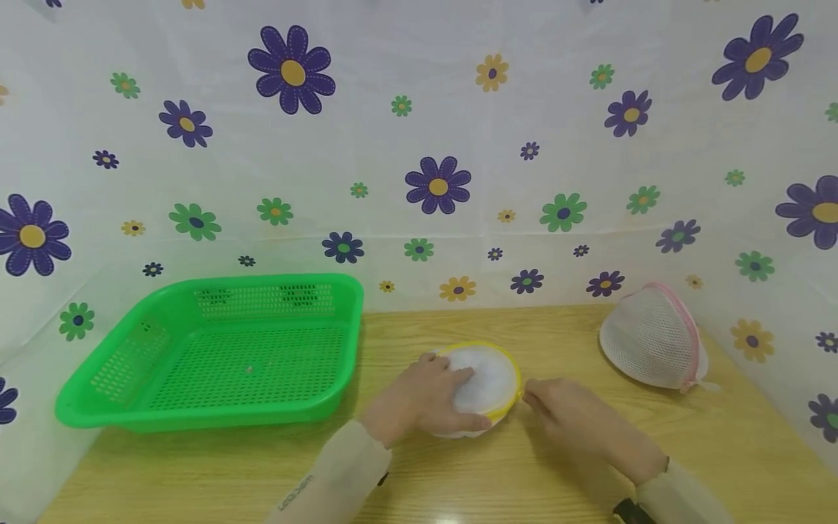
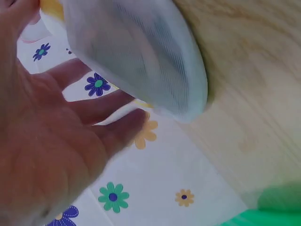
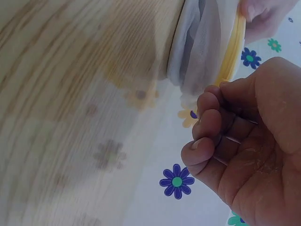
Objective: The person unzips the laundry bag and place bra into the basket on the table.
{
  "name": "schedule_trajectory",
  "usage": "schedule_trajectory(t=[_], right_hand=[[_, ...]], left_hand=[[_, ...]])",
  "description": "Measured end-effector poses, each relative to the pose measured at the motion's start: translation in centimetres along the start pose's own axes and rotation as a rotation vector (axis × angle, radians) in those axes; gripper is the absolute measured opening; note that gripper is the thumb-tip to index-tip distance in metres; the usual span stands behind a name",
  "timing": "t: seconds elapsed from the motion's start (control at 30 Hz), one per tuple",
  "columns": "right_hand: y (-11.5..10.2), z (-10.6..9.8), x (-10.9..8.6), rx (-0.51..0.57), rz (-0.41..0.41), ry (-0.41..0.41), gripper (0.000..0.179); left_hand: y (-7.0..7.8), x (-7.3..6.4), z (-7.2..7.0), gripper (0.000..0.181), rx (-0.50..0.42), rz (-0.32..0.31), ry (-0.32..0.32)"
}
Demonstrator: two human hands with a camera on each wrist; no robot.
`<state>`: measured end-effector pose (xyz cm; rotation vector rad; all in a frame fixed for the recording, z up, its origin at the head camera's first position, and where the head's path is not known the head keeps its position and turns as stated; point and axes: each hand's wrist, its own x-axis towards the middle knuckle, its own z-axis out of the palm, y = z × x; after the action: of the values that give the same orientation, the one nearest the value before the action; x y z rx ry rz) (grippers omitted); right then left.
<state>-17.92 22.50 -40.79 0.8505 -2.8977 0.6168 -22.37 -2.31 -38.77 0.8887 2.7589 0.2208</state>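
A round white mesh laundry bag point(image 1: 486, 378) with a yellow zippered rim sits on the wooden table, in front of me. My left hand point(image 1: 435, 397) rests on its top with spread fingers, the thumb along the near part of the rim. In the left wrist view the bag's mesh side point(image 2: 146, 56) stands beside the fingers. At the right edge of the rim, my right hand point(image 1: 576, 418) pinches the yellow zipper edge point(image 3: 230, 56) between thumb and forefinger, its other fingers curled. Whether a zipper pull lies in that pinch is hidden by the fingertips.
To the left stands a green plastic basket point(image 1: 347, 364) with a perforated floor and walls. A second mesh laundry bag point(image 1: 655, 338), with pink trim, lies at the right rear of the wooden table point(image 1: 458, 487). Behind the table hangs a flower-patterned white sheet point(image 1: 366, 138).
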Motion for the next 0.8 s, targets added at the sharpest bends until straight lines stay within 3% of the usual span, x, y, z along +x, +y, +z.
schedule_trajectory(t=[0.3, 0.5, 0.8], right_hand=[[0.4, -0.1, 0.4, -0.039, 0.002, 0.033, 0.021], [0.2, 0.0, 0.8, -0.067, -0.045, 0.065, 0.023], [-0.5, -0.2, 0.3, -0.069, -0.052, 0.083, 0.026]], left_hand=[[-1.5, -0.6, -0.2, 0.080, -0.086, 0.078, -0.045], [-2.3, -0.1, 0.3, 0.072, -0.085, 0.123, 0.010], [-2.2, 0.3, 0.6, 0.069, -0.052, 0.160, 0.026]])
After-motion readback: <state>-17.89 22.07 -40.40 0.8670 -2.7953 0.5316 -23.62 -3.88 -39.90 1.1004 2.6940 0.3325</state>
